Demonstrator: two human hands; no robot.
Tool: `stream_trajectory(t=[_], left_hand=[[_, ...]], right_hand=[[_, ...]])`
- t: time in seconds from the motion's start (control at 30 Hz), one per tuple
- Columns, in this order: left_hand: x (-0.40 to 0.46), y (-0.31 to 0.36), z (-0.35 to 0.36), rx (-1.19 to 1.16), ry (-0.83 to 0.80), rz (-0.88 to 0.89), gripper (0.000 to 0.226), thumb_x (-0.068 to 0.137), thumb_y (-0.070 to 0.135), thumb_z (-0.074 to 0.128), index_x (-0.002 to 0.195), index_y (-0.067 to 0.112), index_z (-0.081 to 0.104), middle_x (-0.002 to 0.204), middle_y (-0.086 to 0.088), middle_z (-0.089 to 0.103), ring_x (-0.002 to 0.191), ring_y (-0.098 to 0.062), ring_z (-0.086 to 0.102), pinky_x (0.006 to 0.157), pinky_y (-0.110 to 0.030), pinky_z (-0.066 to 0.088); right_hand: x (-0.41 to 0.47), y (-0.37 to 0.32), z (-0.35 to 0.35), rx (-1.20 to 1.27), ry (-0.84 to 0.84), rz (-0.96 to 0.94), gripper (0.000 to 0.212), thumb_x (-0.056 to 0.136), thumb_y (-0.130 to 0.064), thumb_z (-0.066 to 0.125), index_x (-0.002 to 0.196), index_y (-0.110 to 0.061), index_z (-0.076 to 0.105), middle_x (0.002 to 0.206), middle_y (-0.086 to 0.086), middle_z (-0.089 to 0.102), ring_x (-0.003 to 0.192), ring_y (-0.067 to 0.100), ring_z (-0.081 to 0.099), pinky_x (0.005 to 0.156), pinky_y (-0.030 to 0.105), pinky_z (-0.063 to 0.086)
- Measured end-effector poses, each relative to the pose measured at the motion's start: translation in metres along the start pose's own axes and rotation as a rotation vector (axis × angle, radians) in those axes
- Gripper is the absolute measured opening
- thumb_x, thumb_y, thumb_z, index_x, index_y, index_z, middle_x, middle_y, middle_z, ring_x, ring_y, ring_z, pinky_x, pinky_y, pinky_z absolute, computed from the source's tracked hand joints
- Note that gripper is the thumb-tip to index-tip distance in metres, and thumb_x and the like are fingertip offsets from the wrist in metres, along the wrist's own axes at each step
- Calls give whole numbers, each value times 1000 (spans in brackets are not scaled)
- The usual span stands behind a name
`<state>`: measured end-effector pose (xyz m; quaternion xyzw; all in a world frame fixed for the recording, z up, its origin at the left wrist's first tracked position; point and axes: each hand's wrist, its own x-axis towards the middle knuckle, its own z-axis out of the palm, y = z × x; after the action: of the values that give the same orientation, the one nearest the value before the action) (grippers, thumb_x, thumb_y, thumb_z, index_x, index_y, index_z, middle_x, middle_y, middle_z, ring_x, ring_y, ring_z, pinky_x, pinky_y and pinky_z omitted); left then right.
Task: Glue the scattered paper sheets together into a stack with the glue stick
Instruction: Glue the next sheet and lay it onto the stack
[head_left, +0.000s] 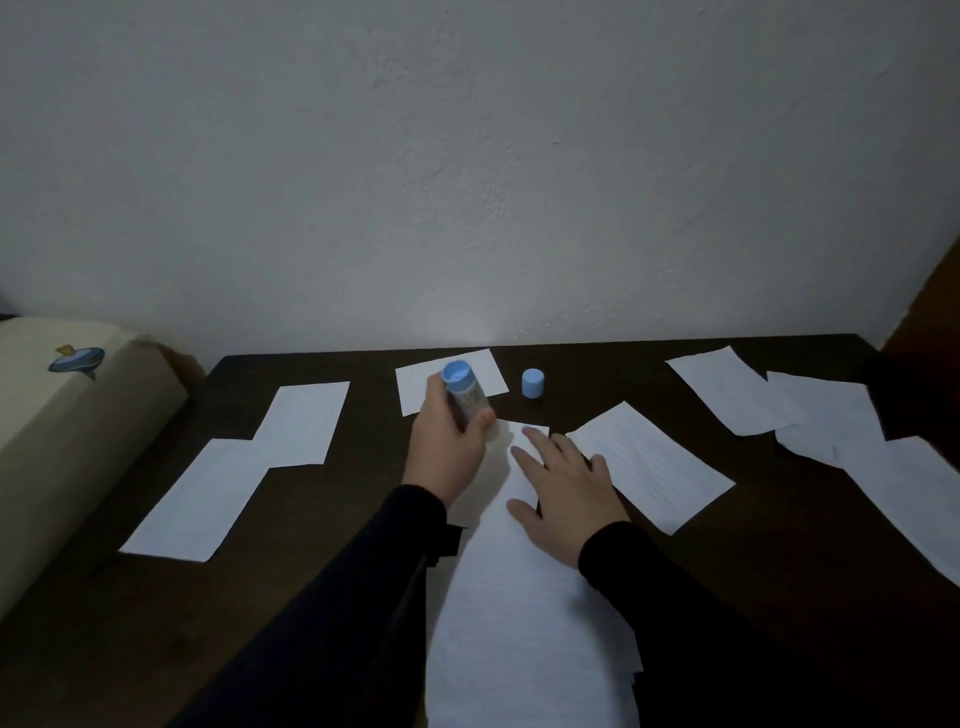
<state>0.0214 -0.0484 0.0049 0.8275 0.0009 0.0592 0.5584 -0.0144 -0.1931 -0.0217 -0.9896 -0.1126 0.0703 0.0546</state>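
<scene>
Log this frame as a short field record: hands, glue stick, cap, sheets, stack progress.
left hand: grips the glue stick, fingers curled round its tube
glue stick: uncapped, blue base up, working end down over the stack's far end
right hand: flat, straight fingers pressing on the stack
stack: lined sheets in front of the person, edges uneven
cap: blue, standing alone on the table
loose sheets: two overlapping at left, one behind the glue stick, one right of the stack, several overlapping at far right
progress: unfinished, sheets remain scattered

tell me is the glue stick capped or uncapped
Uncapped: its blue cap stands alone on the table, apart from the glue stick the left hand grips.
</scene>
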Motion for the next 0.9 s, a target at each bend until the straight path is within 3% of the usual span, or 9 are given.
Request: stream_trajectory(t=[0.13, 0.33, 0.47, 0.6, 0.73, 0.8, 0.9], left_hand=[[19, 3, 29, 109, -57, 32, 40, 91, 18, 62, 125, 24, 42, 131, 0, 55, 121, -15, 52, 91, -27, 44], [30, 10, 48, 254, -197, 72, 40, 92, 18, 60, 128, 21, 42, 128, -3, 56, 118, -17, 54, 97, -34, 45], [39, 6, 43, 367, -220, 120, 42, 91, 13, 60, 129, 19, 43, 127, -2, 55, 116, -15, 53, 93, -28, 43], [44, -5, 24, 371, -128, 92, 37, 91, 11, 61, 124, 20, 46, 116, 0, 56, 98, -6, 51, 83, -23, 38], [48, -16, 8, 376, -60, 49, 37, 92, 16, 60, 125, 21, 45, 104, 4, 57, 98, -13, 58, 85, -24, 42], [44, -15, 1, 230, 25, 59, 52, 93, 14, 58, 138, 24, 34, 99, 11, 54, 92, -7, 60, 82, -21, 44], [36, -9, -16, -116, 247, 58, 73, 92, 11, 61, 144, 36, 16, 112, 8, 50, 93, -7, 62, 85, -27, 52]], right_hand=[[6, 11, 12, 20, -132, 34, 66, 97, -59, 24, 154, -28, 9, 162, -8, -1, 148, 24, -2, 114, 57, 8], [9, 10, 15, 42, -109, 54, 64, 96, -60, 27, 151, -27, 21, 161, -8, 7, 148, 22, 1, 114, 57, 8], [8, 12, 13, 45, -116, 54, 66, 96, -59, 28, 153, -29, 15, 161, -9, 4, 148, 22, 1, 114, 57, 10], [6, 13, 14, 27, -126, 60, 66, 97, -59, 27, 154, -30, 8, 162, -11, -1, 148, 22, -1, 113, 56, 10], [7, 12, 13, 7, -139, 60, 67, 97, -59, 25, 153, -30, 6, 162, -10, -3, 148, 22, -2, 114, 57, 10], [5, 12, 13, 5, -141, 62, 66, 97, -59, 25, 154, -30, 5, 162, -9, -3, 148, 22, -2, 114, 57, 9], [2, 9, 12, -41, -136, 96, 66, 98, -58, 22, 154, -27, 5, 162, -6, -2, 148, 24, 0, 113, 59, 6]])
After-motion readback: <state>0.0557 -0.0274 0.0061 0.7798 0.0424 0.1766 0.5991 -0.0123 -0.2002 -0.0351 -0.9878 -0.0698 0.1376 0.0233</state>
